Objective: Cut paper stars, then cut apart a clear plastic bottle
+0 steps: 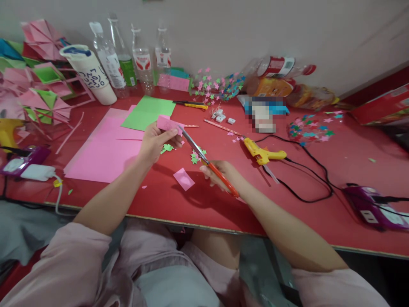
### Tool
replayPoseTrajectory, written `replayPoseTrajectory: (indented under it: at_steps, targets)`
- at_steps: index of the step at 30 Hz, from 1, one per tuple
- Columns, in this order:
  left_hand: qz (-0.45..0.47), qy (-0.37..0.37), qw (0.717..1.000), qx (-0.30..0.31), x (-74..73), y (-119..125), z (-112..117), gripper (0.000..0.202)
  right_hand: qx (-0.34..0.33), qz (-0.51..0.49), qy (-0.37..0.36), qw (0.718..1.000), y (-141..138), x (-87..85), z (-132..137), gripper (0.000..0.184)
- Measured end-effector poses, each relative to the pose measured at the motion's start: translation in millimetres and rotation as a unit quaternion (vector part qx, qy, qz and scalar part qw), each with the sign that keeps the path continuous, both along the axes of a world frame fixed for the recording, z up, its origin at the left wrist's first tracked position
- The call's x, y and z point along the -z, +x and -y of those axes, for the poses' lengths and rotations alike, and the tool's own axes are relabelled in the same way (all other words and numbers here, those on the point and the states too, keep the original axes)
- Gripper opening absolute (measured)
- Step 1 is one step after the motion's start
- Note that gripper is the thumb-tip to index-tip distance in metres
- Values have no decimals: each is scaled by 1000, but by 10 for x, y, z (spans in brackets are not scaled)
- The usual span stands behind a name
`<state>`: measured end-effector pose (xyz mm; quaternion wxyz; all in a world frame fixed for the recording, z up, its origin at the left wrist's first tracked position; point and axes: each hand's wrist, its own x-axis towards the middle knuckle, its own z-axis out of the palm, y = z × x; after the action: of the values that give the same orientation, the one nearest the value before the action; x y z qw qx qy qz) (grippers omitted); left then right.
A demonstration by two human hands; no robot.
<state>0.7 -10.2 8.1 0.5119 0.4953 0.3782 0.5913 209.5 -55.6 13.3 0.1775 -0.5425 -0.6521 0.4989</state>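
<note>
My left hand (159, 143) pinches a small pink paper piece (168, 123) above the table. Around the handles of a pair of orange-handled scissors (220, 175) my right hand (220, 172) is closed. The scissor blades point up and left, and their tips are at the right edge of the pink paper; whether they are cutting into it I cannot tell. Below, another small pink paper piece (184, 179) lies on the red table. Small green star cutouts (166, 148) lie beneath my left hand, and a pile of green and pink stars (195, 157) sits beyond the blades.
Left of my hands lie large pink sheets (105, 149) and a green sheet (150, 111). A yellow glue gun (263, 152) with a black cord rests at the right, near a purple power strip (370, 207). Plastic bottles (143, 64) and a white tumbler (96, 81) stand along the wall.
</note>
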Motion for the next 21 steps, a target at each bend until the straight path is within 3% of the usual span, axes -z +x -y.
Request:
replayPoseTrajectory:
  at_steps: [21]
  targets:
    - [2, -29, 1000, 4, 57, 19, -22, 20, 5, 22, 20, 1000, 9, 73, -50, 52]
